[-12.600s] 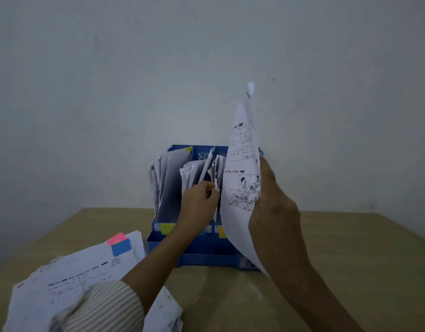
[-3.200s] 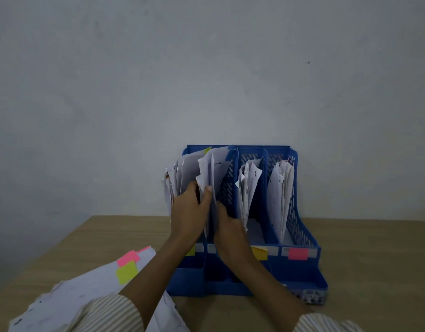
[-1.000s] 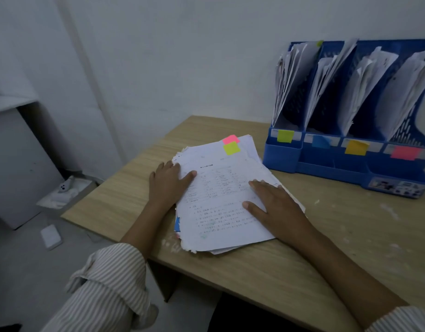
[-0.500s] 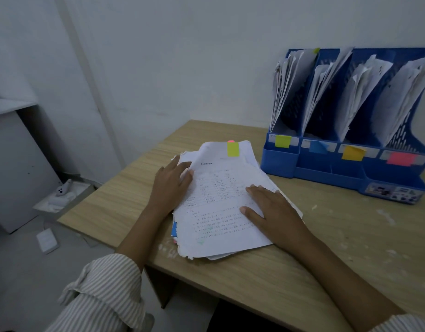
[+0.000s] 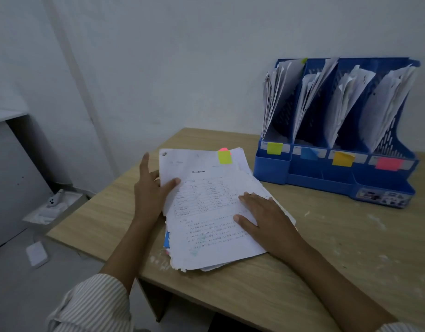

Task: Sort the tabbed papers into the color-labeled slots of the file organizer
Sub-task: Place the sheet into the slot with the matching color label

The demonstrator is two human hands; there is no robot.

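The left hand (image 5: pixel 150 190) is pinching the left edge of the top sheet (image 5: pixel 206 207) between thumb and fingers (image 5: pixel 156 174), while the right hand (image 5: pixel 264 219) is lying flat with spread fingers on the one stack (image 5: pixel 257 188) on the table (image 5: pixel 350 248), near the organizer (image 5: pixel 326 180) with four paper-filled slots.
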